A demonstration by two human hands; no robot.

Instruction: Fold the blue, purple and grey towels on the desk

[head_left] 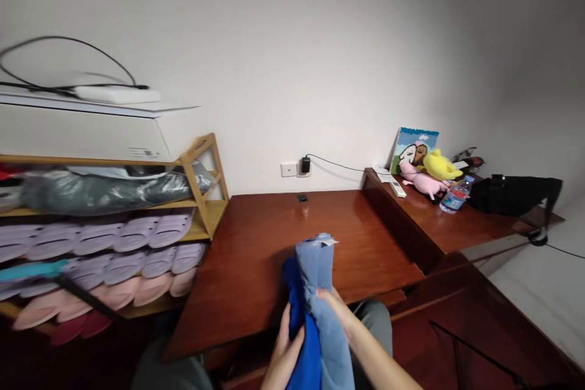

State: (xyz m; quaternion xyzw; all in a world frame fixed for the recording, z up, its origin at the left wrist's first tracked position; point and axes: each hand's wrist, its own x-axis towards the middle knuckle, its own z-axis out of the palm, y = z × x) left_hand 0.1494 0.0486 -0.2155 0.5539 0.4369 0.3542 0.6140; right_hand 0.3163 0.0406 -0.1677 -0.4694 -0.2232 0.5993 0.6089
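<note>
Just over the front edge of the brown wooden desk, I hold two folded pieces of clothing side by side. My left hand is closed around a bright blue garment, its thumb lying on the front. The fingers of my right hand grip a light-blue denim garment, which stands taller and has a white tag at its top. Both garments hang down past the bottom of the view, so their lower parts are hidden, and their exact kind cannot be made out.
To the left, a wooden rack holds rows of purple slippers and pink slippers. On the raised side shelf at right are plush toys, a remote, a water bottle and a black bag. A charger is plugged into the wall.
</note>
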